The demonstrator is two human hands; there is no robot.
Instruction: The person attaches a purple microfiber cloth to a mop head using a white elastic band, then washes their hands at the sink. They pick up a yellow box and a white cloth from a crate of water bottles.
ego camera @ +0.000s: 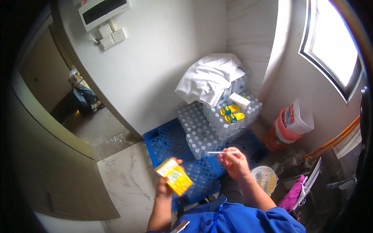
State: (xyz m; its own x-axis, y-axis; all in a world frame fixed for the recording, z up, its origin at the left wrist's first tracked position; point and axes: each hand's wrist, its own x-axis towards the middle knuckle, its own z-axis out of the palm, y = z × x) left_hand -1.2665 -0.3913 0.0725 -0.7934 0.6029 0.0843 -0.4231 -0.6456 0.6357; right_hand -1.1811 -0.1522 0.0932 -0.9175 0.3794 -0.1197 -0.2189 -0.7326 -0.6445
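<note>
My left hand (163,185) grips a yellow printed carton (178,179), held tilted over the front part of a blue plastic pallet (163,142). The carton's pale top end points away from me, and it bears writing. Between the thumb and fingers of my right hand (236,166) is a slim whitish stick-like item (214,153); whether it is a pen or a tube I cannot tell. It points left, above the edge of the bottle packs. Both hands are apart, in front of my blue top (242,217).
Packs of capped clear bottles (199,132) stand on the pallet, bearing a white towel (207,77), yellow slides (233,113) and a white packet (239,100). Stacked buckets (294,119), a round lidded tub (264,179) and a magenta cloth (293,193) are right. A doorway opens left.
</note>
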